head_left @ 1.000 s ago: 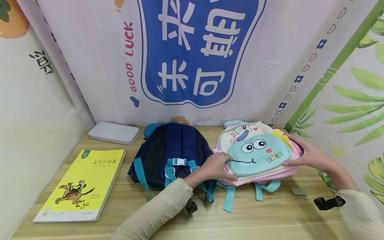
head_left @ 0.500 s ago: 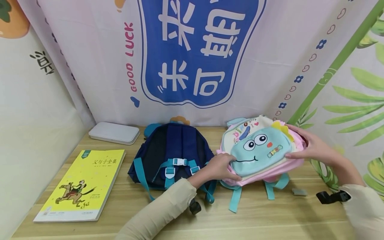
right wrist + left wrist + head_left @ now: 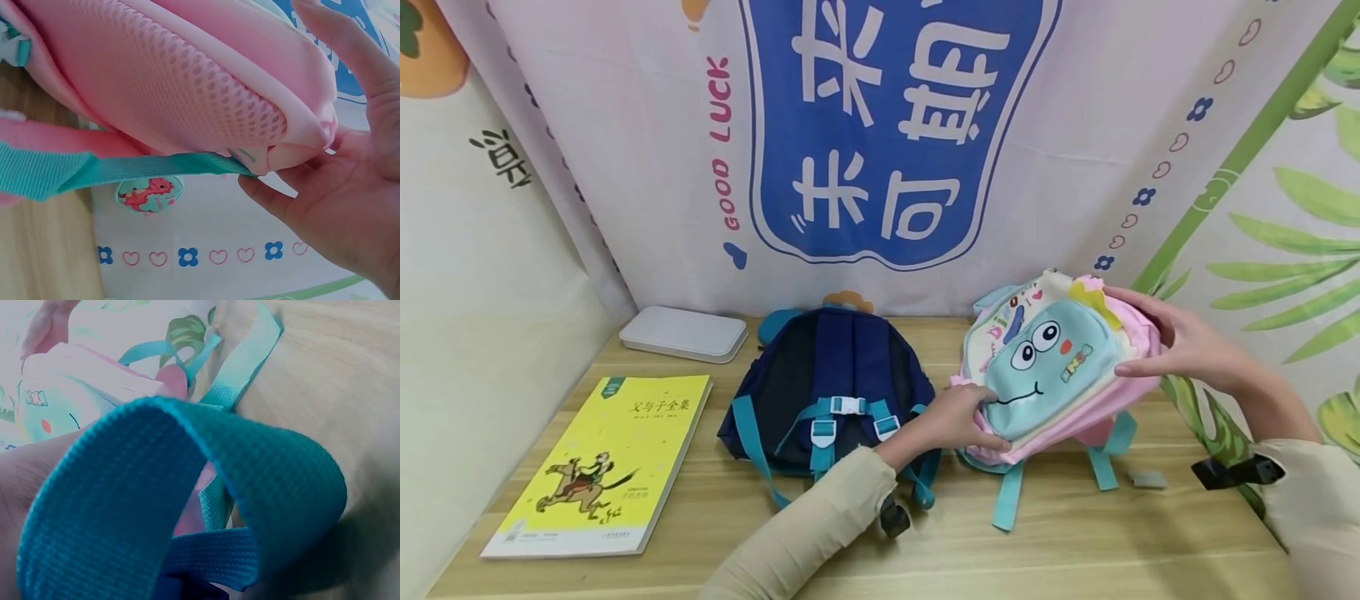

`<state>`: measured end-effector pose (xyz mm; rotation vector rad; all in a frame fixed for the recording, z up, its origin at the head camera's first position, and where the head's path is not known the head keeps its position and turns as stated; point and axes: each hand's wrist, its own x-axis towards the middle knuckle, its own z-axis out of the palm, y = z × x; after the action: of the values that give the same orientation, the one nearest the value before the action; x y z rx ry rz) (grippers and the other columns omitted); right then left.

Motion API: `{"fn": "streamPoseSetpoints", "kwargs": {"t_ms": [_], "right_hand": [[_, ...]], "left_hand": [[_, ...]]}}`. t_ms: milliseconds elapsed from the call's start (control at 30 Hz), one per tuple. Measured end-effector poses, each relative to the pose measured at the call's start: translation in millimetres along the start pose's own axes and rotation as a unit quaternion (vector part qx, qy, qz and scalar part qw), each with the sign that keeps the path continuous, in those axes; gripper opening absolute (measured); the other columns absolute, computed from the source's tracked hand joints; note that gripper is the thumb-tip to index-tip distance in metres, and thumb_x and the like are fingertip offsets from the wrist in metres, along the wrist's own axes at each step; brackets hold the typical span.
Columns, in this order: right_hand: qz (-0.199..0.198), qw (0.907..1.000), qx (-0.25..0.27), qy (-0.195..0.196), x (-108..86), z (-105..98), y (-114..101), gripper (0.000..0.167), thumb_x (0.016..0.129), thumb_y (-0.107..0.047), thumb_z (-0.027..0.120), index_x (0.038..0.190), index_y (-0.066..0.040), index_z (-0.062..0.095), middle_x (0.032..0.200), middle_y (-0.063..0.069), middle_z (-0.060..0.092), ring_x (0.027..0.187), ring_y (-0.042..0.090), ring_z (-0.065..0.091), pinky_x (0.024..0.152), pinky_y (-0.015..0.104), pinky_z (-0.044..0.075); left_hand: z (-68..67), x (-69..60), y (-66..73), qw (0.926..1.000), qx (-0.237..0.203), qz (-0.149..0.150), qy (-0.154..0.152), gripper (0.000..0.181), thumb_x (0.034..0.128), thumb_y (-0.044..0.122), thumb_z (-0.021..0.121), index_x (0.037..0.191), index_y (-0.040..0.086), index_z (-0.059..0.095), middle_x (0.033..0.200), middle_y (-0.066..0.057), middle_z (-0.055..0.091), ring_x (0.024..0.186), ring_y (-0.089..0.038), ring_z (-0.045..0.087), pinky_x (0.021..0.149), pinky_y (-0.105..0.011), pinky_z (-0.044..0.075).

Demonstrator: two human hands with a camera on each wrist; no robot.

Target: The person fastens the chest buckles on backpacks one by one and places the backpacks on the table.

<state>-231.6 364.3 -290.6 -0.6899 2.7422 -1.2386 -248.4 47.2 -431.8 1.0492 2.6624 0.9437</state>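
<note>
A pink and mint backpack (image 3: 1052,375) with a cartoon face is held tilted between both hands, its right side raised off the table. My left hand (image 3: 951,417) grips its lower left corner. The right hand (image 3: 1180,337) grips the upper right side, thumb on the front. In the right wrist view, fingers of the right hand (image 3: 350,181) are under the bag's corner by a teal strap (image 3: 156,167), beside the pink mesh (image 3: 206,94). A teal strap loop (image 3: 275,481) hides much of the left wrist view.
A navy backpack (image 3: 853,358) with teal straps lies just left of the pink one. Farther left are a yellow book (image 3: 610,458) and a white case (image 3: 685,332). A small grey object (image 3: 1147,479) lies at the right. A printed curtain hangs behind.
The pink backpack has tilted further, its right side rising and its straps shifting right. The right hand has moved up with it, and the left hand has shifted slightly right.
</note>
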Motion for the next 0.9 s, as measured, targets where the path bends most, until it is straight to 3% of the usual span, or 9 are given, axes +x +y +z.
{"fn": "streamPoseSetpoints", "kwargs": {"t_ms": [200,367,600,767,900], "right_hand": [[-0.024,0.9986,-0.037,-0.028,7.2,-6,-14,0.105,0.075,0.005,0.083,0.162,-0.021,0.029,0.142,-0.012,0.049,0.116,0.001,0.055,0.087,0.018,0.054],[-0.034,0.9964,-0.070,-0.035,15.4,-8,-28,0.107,0.073,0.001,0.087,0.161,-0.021,0.032,0.140,-0.014,0.050,0.112,0.001,0.058,0.087,0.018,0.054],[-0.041,0.9950,-0.085,-0.032,29.9,-2,-50,0.102,0.072,-0.003,0.090,0.158,-0.022,0.039,0.145,0.009,0.052,0.112,-0.002,0.057,0.084,0.015,0.054],[-0.032,0.9916,-0.121,-0.034,40.2,4,-64,0.100,0.073,-0.012,0.092,0.157,-0.025,0.040,0.147,0.014,0.054,0.110,-0.004,0.056,0.084,0.016,0.053],[-0.021,0.9877,-0.150,-0.036,49.3,8,-74,0.100,0.074,-0.020,0.093,0.158,-0.029,0.039,0.147,0.011,0.055,0.113,0.003,0.057,0.087,0.021,0.053]], "left_hand": [[2.8,1.4,-0.2,0.9998,-0.021,-0.002,-0.002,0.073,0.0772,0.041,0.089,0.135,0.005,0.063,0.126,-0.004,0.069,0.104,-0.009,0.062,0.089,-0.016,0.050],[6.4,3.1,2.0,0.9994,-0.036,0.001,0.002,0.072,0.0769,0.040,0.090,0.133,0.004,0.063,0.116,-0.002,0.070,0.091,-0.005,0.058,0.079,-0.014,0.048],[12.1,3.7,4.8,0.9987,-0.049,0.008,0.009,0.062,0.0767,0.042,0.089,0.122,0.007,0.065,0.093,0.003,0.064,0.076,-0.004,0.052,0.066,-0.013,0.044],[13.7,3.3,6.0,0.9982,-0.058,0.007,0.016,0.064,0.0758,0.042,0.090,0.122,0.007,0.064,0.099,0.002,0.067,0.082,-0.005,0.057,0.070,-0.013,0.046],[12.7,2.3,6.3,0.9976,-0.067,0.003,0.016,0.067,0.0765,0.042,0.089,0.126,0.006,0.062,0.105,0.000,0.068,0.087,-0.007,0.061,0.074,-0.012,0.048]]}}
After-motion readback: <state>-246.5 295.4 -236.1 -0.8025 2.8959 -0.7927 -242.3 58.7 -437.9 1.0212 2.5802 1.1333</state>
